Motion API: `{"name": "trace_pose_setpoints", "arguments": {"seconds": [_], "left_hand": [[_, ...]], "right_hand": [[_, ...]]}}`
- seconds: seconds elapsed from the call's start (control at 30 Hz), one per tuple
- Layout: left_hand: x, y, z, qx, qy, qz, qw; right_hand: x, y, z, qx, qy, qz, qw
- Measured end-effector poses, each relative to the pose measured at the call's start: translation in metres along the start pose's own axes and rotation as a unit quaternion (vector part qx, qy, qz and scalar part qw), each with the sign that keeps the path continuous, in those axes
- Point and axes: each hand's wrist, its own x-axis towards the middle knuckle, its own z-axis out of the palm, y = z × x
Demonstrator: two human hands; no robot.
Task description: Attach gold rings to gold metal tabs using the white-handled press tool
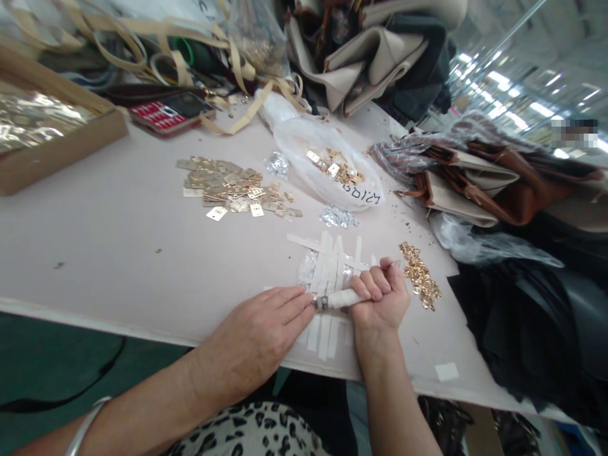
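Note:
My right hand (384, 296) is wrapped round a slim tool with a white-wrapped handle (342, 299), held level across the front of the table. The tool's metal end points left and meets the fingertips of my left hand (261, 329). Those left fingers are pressed together over the tip, and whatever they pinch is hidden. Beneath both hands, strips of white tape (327, 263) are stuck crosswise on the tabletop over a patch of clear plastic (308, 267). Small gold fittings (422, 278) lie in a pile just right of my right hand.
Gold plates (223, 183) lie heaped mid-table. A plastic bag (304, 136) of gold parts stands beyond small silver pieces (339, 216). At left are a cardboard box (61, 152) and a red-cased phone (166, 114). Brown bags (503, 177) and black material (522, 329) crowd the right edge.

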Motion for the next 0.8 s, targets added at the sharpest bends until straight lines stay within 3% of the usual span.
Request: {"name": "trace_pose_setpoints", "arguments": {"seconds": [0.37, 0.53, 0.7, 0.8], "left_hand": [[-0.001, -0.001, -0.002, -0.03, -0.02, -0.021, 0.999], [-0.001, -0.001, -0.001, -0.032, -0.009, -0.024, 0.999], [-0.001, 0.0, -0.002, -0.024, 0.001, -0.011, 1.0], [0.002, 0.001, -0.003, -0.019, 0.006, -0.004, 1.0]], "right_hand": [[0.002, 0.006, -0.012, 0.001, -0.045, -0.027, 0.999], [-0.014, 0.007, 0.009, -0.049, -0.122, -0.079, 0.988], [-0.039, 0.01, 0.035, -0.14, -0.241, -0.129, 0.952], [-0.035, 0.008, 0.031, -0.13, -0.228, -0.128, 0.956]]}}
